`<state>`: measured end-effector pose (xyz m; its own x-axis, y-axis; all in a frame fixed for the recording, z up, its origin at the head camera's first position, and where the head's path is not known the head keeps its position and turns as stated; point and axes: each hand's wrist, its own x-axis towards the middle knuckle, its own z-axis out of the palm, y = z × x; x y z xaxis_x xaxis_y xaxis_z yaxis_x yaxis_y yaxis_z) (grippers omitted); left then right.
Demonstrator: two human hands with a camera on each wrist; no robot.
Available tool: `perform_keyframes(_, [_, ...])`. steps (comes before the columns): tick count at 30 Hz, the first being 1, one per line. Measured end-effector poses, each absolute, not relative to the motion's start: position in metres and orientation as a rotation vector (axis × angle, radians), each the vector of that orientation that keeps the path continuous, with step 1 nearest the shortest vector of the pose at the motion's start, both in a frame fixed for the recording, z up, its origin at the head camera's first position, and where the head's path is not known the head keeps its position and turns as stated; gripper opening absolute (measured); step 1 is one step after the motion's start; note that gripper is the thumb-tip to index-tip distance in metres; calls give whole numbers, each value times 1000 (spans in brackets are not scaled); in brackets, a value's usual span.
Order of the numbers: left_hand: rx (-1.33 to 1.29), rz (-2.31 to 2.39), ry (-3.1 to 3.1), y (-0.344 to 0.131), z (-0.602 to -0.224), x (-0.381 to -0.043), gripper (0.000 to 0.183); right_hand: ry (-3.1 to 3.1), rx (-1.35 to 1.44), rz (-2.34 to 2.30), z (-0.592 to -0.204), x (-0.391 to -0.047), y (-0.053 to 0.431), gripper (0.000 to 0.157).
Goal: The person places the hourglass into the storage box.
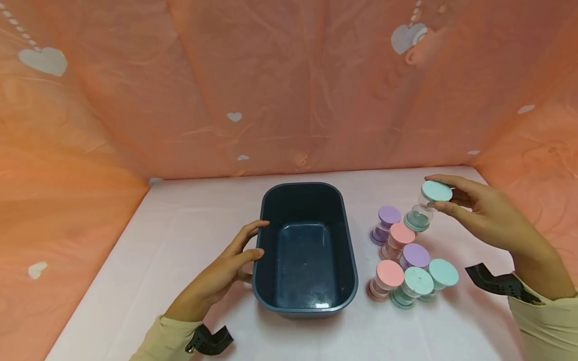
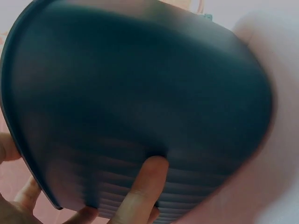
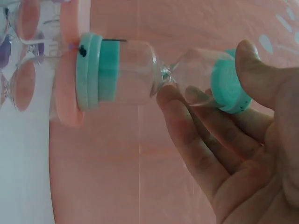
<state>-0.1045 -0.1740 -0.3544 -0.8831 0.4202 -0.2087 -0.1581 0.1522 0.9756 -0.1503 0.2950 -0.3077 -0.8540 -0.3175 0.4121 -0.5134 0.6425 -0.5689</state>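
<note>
My right hand [image 1: 483, 213] grips a mint-green sand timer [image 1: 420, 213] by its upper end, thumb on one side and fingers on the other. The timer leans slightly, its lower base close behind a pink sand timer [image 1: 401, 235]. In the right wrist view, green sand sits in the bulb far from the palm, and fingertips touch the glass near the narrow neck. At the left side of a dark blue plastic tub [image 1: 347, 260], my left hand [image 1: 217, 276] touches the rim and outer wall with extended fingers. One fingertip [image 2: 156, 168] presses that ribbed wall in the left wrist view.
Right of the tub stand several more sand timers, upright and close together: purple [image 1: 389, 215], another purple [image 1: 415, 256], pink [image 1: 389, 275], and mint green [image 1: 418, 282] beside a second mint green [image 1: 443, 273]. An orange sheet with hearts [image 1: 289, 90] walls in the white table [image 1: 198, 215].
</note>
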Motion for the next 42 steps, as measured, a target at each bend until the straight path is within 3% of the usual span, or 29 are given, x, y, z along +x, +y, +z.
perform_keyframes(9, [199, 1781, 1941, -170, -351, -102, 59, -2566, 785, 972, -288, -146, 276, 55])
perform_keyframes(19, [245, 1823, 1837, -173, -354, -103, 70, -2537, 759, 1074, -273, -113, 241, 59])
perform_keyframes(25, [232, 1840, 1883, -174, -353, -104, 67, -2518, 854, 1092, -266, -101, 218, 63])
perform_keyframes(42, [203, 1809, 2076, -170, -356, -117, 54, -2515, 1081, 1367, -283, -96, 161, 54])
